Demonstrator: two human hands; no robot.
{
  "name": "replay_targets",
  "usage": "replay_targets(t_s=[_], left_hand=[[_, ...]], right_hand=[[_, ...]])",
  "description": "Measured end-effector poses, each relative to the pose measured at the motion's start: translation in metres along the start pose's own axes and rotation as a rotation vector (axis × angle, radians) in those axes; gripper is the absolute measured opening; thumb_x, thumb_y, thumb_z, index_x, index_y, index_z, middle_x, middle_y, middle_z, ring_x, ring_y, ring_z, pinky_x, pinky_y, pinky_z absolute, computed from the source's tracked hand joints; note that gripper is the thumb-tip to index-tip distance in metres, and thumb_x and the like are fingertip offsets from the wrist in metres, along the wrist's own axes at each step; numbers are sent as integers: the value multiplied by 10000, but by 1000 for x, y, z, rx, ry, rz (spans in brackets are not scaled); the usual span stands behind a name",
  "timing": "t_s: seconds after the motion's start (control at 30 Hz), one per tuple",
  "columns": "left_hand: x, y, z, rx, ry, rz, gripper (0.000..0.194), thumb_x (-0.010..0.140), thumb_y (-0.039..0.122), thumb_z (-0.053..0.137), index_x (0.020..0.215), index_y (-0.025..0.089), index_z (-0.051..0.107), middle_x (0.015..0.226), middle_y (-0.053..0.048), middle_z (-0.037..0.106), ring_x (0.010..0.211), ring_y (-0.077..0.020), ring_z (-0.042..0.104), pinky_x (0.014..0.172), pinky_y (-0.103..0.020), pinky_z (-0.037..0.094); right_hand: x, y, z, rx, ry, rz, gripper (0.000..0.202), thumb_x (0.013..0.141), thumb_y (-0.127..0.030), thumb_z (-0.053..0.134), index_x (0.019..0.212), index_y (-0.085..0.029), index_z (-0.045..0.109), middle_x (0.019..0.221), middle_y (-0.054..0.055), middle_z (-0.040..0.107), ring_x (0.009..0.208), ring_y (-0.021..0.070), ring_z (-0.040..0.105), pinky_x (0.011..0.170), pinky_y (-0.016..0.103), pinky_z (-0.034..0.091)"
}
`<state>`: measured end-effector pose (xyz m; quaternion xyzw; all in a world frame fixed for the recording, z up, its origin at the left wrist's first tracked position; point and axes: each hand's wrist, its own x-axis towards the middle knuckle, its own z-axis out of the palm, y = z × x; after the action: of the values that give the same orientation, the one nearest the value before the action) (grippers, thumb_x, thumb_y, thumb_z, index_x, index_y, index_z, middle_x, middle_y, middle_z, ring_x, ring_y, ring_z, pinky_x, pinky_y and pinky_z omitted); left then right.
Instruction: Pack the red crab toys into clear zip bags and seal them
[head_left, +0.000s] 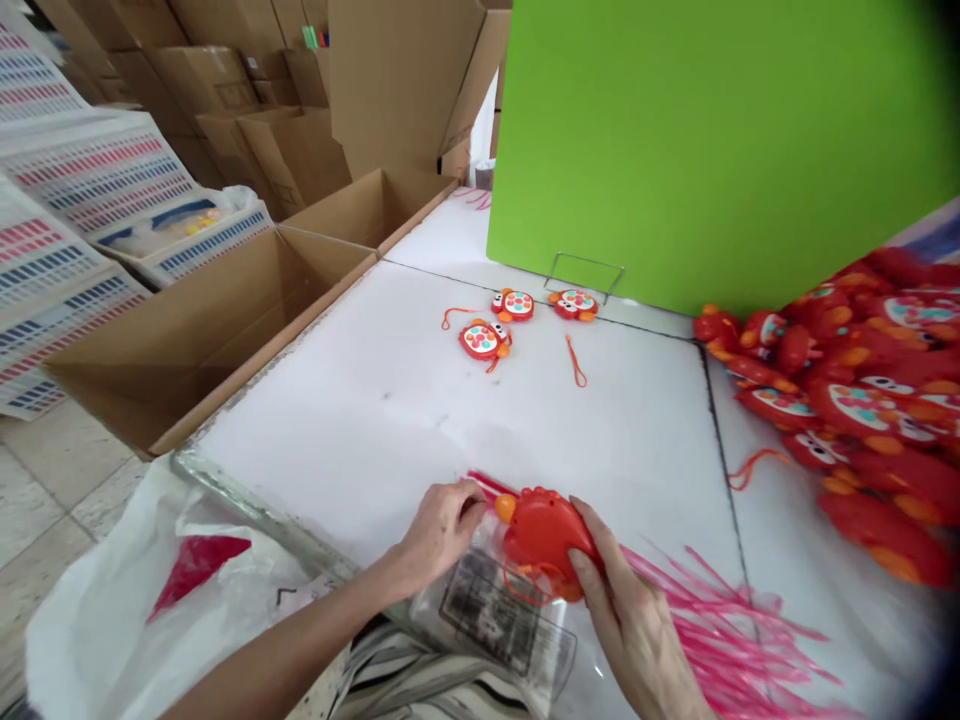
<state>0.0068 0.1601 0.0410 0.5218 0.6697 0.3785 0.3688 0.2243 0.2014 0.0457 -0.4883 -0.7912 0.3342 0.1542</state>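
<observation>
My right hand (630, 600) is closed round a red plastic crab toy (547, 535), its plain back turned up and an orange cord loop hanging from it. Just left of the toy, my left hand (442, 530) is in a pinch; what lies between its fingertips is hidden. Clear plastic bags (495, 620) with dark print lie beneath both hands at the table's near edge. Pink plastic strips (720, 640) spread out to the right of my right hand, and some show behind the toy.
Farther back on the white table (360, 400) lie three crab toys (484, 340) and a loose orange cord (576, 362). At right is a heap of crab toys (862, 390). A green panel (705, 150) stands behind. Open cardboard boxes (210, 320) line the left edge, near white baskets (105, 170).
</observation>
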Motion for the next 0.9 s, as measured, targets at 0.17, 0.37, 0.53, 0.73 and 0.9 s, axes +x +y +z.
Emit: replay_targets(t_s=[0.17,0.37,0.53,0.73,0.9], left_hand=[[2,-4,10,23,34,-7,194,831,193,457,688,156,583,555,27,535,520,-109,471,522,-205,346],[-2,0,1,62,148,39,204,870,262,432,842,162,607,770,-37,630,685,-149,546,624,-231,404],[-14,5,-15,-18,-16,-70,293,879,320,447,711,143,608,588,9,575,534,-114,497,521,-210,357],[-6,0,8,-271,-161,-139,180,771,211,521,635,137,612,563,7,585,547,-129,531,543,-224,368],[-3,-4,14,-416,-116,-220,213,769,281,514,619,141,572,598,-23,612,559,-142,555,535,-231,393]], right_hand=[[9,-14,-7,-93,-311,-151,441,946,-401,290,1309,-249,488,846,52,730,724,238,688,657,335,523],[17,-24,-9,13,-420,-191,410,968,-400,285,1156,-266,623,971,42,716,906,198,665,814,301,487],[15,-15,-3,-40,-364,-214,422,965,-422,286,1115,-243,637,956,54,707,863,203,667,778,304,495],[16,-23,-5,-133,-330,-297,346,956,-392,342,1065,-265,645,927,46,692,804,193,667,707,285,509],[19,-25,5,-176,-158,-465,121,878,-252,536,911,-215,647,876,59,649,855,226,603,743,341,479]])
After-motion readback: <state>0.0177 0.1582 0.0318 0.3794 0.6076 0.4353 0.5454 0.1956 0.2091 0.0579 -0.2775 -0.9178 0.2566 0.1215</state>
